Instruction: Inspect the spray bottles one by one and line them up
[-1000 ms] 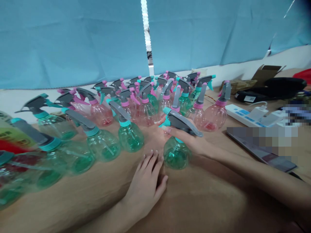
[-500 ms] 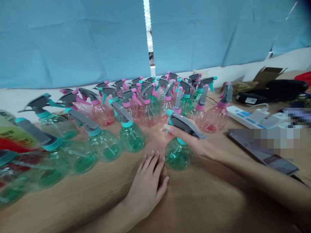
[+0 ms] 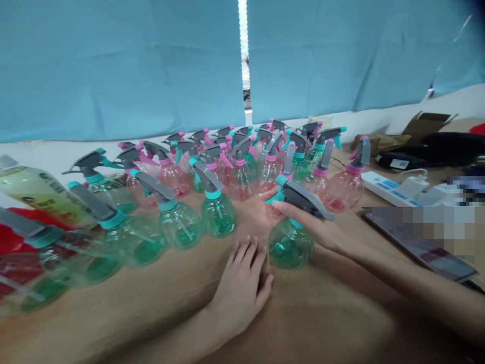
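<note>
A green spray bottle (image 3: 291,246) with a grey and turquoise trigger head stands upright on the wooden table (image 3: 322,323). My right hand (image 3: 322,227) is closed round its head and neck, its fingers reaching past the turquoise nozzle and trigger. Part of that grip is hidden behind the head. To the bottle's left, my left hand (image 3: 242,285) lies palm down on the tabletop, fingers stretched forward and holding nothing. Closest to its fingertips among the standing bottles is another green spray bottle (image 3: 219,216).
Several green and pink spray bottles (image 3: 180,225) crowd the left and back. A yellow-labelled container (image 3: 49,192) lies at far left. Rightward are a white power strip (image 3: 390,188), a dark phone-like slab (image 3: 413,245) and an open cardboard box (image 3: 430,126). Blue sheeting (image 3: 151,65) hangs behind.
The whole view has shifted, so everything appears slightly further right and lower. My right fingers look a little straighter at the nozzle. My left hand keeps its place on the table.
</note>
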The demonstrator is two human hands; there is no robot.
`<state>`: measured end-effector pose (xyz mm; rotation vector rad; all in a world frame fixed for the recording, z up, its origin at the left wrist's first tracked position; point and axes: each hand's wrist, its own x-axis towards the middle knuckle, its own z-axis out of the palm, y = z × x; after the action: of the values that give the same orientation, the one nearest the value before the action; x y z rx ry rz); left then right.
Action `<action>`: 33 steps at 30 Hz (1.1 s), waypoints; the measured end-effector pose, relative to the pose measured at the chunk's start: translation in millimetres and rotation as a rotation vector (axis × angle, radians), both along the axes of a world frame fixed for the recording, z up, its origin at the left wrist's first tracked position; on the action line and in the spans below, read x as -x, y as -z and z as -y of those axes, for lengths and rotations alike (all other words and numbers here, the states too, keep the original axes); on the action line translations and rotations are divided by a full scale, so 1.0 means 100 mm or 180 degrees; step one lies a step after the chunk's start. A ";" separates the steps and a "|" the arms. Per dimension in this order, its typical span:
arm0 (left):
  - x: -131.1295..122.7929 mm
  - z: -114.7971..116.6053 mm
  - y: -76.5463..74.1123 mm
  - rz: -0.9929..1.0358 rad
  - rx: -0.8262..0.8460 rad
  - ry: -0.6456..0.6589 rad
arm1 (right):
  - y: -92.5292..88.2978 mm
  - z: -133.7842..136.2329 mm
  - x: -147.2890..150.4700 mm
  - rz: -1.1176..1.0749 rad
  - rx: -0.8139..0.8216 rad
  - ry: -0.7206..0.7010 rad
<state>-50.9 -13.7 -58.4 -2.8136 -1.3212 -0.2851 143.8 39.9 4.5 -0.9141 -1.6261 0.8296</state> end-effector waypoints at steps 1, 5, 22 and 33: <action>0.00 0.00 0.01 0.0033 -0.0009 0.0012 | 0.00 0.00 0.00 -0.0010 0.0029 0.0010; 0.02 -0.01 0.04 0.0150 -0.0077 0.0039 | -0.02 0.04 0.00 0.0055 0.0140 0.0142; 0.07 0.06 -0.05 0.0091 -0.0082 0.0048 | 0.08 0.38 -0.39 0.1747 -0.0587 0.0641; 0.25 0.16 0.06 0.0252 -0.0612 0.0102 | 0.01 0.15 0.06 0.2120 -0.0444 0.1028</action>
<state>-76.0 -29.6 -64.8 -2.6902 -1.1917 -0.5005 138.1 24.9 3.2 -1.3993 -1.9850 0.1797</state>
